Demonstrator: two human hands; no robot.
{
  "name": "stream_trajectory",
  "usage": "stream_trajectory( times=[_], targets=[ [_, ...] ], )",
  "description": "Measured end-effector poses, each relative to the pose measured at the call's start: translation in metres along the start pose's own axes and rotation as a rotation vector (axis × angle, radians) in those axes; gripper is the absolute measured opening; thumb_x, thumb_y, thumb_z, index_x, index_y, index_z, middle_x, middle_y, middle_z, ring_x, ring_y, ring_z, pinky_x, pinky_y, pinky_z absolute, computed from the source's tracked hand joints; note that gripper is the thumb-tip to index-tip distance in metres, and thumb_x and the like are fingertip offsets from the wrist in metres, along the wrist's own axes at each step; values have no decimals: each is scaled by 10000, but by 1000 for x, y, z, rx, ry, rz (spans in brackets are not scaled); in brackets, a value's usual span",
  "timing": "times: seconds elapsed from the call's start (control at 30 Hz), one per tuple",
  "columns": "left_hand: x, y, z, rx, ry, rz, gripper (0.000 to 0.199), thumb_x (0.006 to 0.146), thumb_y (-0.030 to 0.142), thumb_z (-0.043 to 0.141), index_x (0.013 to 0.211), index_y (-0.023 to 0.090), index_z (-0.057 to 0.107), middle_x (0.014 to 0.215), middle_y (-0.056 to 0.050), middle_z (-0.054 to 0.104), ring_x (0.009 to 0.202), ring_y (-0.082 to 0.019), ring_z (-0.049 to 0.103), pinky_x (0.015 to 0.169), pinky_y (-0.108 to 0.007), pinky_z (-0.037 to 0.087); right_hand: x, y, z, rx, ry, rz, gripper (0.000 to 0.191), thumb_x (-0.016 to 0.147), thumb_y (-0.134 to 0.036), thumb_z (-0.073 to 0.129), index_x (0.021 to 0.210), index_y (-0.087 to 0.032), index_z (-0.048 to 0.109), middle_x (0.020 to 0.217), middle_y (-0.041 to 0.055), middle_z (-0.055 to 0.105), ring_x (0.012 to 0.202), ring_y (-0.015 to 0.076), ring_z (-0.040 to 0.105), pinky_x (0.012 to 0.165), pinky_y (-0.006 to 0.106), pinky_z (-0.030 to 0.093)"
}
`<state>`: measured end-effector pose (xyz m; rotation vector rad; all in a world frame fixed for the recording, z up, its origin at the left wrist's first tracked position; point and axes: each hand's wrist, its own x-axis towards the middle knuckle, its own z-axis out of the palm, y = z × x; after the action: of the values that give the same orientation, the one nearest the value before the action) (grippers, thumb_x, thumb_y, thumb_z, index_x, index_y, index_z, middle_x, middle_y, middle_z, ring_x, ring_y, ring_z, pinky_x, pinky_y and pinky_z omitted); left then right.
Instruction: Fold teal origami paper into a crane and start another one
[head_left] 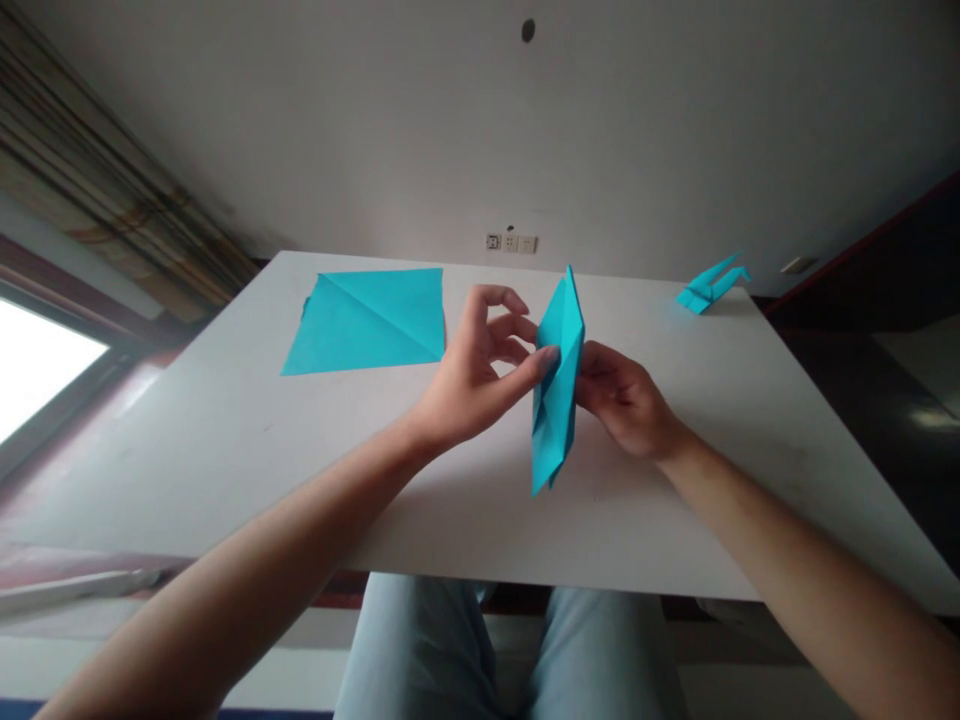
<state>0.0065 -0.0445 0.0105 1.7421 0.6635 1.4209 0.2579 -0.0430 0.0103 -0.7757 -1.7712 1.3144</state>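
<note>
- Nearest the camera: the person's bare left forearm (247, 560) and right forearm (787, 530) reach inward from the lower corners over the table; pale blue jeans (420, 650) show below the near table edge.
- Left hand (472, 375): partly open, fingers curved and separated. Thumb pressed against the near face of the folded blue origami paper (559, 385); the index and middle fingertips meet its left side. Ring and little fingers curl up clear of the paper.
- Right hand (622, 400): more closed, fingers curled and pressed against the right side of the same paper. Fingertips are partly hidden behind the fold, so their exact contact cannot be told.
- Held item: the paper stands nearly upright between both hands, pinched from either side, leaning slightly, one point up toward the far side and one down toward the near side. It is held over the middle of the white table (660, 540).
- Left of the hands: a flat blue square sheet (367, 320) lies on the tabletop, marked by a diagonal crease. Its right corner sits just beside the left hand, which stands between it and the held paper.
- Far right: a blue origami crane (709, 290) rests near the table's far edge, well apart from both hands.
- Surroundings: a wall socket panel (511, 242) sits beyond the far edge; a bright window (37, 370) and striped curtain (97, 180) lie left.
</note>
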Motion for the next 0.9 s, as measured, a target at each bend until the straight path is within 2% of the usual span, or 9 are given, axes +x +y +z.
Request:
stream_trajectory(
  times=[0.07,0.2,0.3,0.37,0.47,0.57,0.67,0.77,0.9],
  targets=[
    [0,-2,2,8,8,11,628,1085,723,1021,1271,334,564,1063,18,797,810,-172,825,698,-343,722,0,1,1,24,40,-50,309,1038,-569,1062,1017,-381,817,965,2,772,880,283,672,848,495,623],
    [0,1,4,60,7,-9,617,1105,827,952,1084,302,629,1107,-42,811,958,-211,847,863,-420,794,1,-3,4,69,67,-68,356,1037,-582,1070,1005,-376,781,887,-26,754,758,235,626,756,465,624],
    [-1,7,4,42,-15,-48,637,1087,868,947,1068,298,663,1115,-57,848,973,-227,865,878,-434,791,2,-8,7,114,80,-40,341,1064,-593,1050,1042,-384,782,912,-23,798,771,240,704,726,457,653],
    [-1,10,3,-14,-60,-39,614,1094,834,963,1063,290,678,1058,-47,870,946,-232,882,895,-439,785,3,-8,8,123,108,-51,308,1087,-585,1029,1078,-386,794,965,-15,849,784,245,757,731,463,686],
    [-1,10,2,-41,-110,21,570,1084,751,1016,1035,278,701,990,-34,883,925,-229,883,930,-434,771,5,-5,6,112,151,-103,362,1052,-627,1042,1087,-366,794,981,-6,884,735,239,777,677,446,698],
    [-1,5,1,51,-96,48,536,1027,689,1088,1045,280,743,1021,-33,894,930,-222,858,945,-423,754,5,0,4,87,157,-113,364,1034,-642,1045,1084,-371,807,998,3,899,764,255,812,650,434,712],
    [-3,1,1,129,-62,70,442,1027,606,1104,1126,293,809,1107,-37,918,975,-225,864,975,-427,746,4,3,2,79,154,-98,372,982,-636,1085,1054,-372,832,1015,16,906,797,276,828,634,449,735],
    [-4,1,-1,201,-48,116,336,1068,522,1072,1180,305,841,1165,-43,940,1019,-237,882,971,-430,735,2,1,2,84,152,-94,379,914,-624,1138,1006,-372,870,971,28,885,782,283,814,613,468,759],
    [-4,4,-4,380,-86,210,266,1108,505,992,1167,306,827,1116,-45,937,960,-253,867,919,-452,706,2,-8,3,60,145,-48,350,855,-591,1181,902,-382,904,947,47,884,784,291,819,610,479,791]
  ],
)
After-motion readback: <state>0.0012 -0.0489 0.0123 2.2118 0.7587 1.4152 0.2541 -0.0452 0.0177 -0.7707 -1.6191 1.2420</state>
